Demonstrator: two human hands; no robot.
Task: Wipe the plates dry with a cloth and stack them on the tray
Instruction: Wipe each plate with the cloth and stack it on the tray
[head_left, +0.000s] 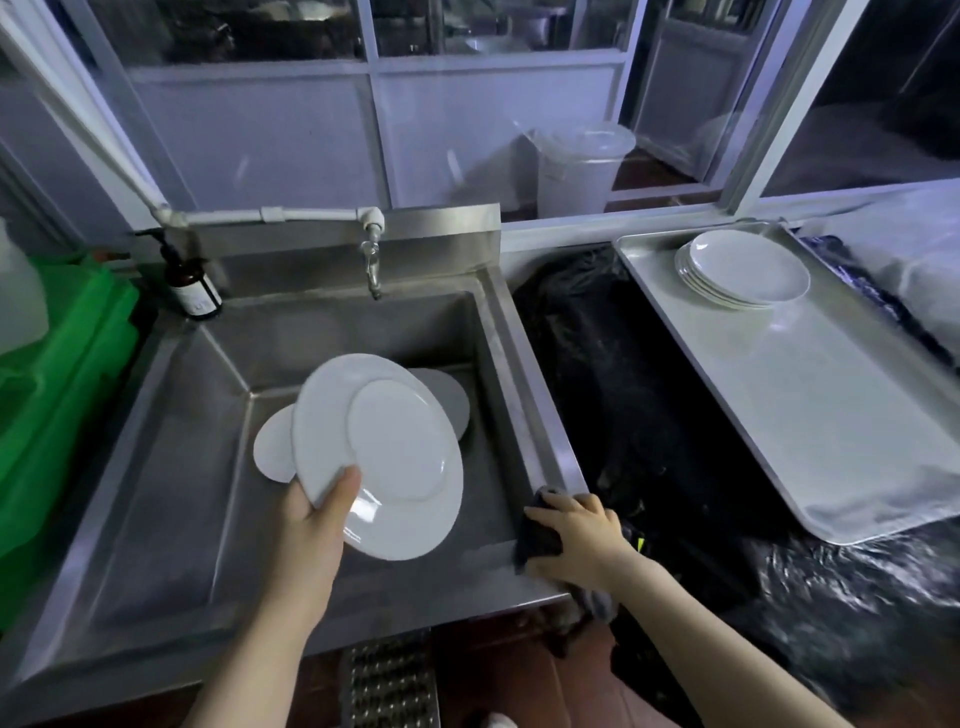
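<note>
Now white plate (384, 447) in left hand (317, 519), above sink (498, 332).

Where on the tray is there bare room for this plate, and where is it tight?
The tray is bare from the plate stack in its far corner down to its near rim. The sink is crowded: more plates lie under the held plate. The right hand and cloth occupy the sink's right rim.
</note>
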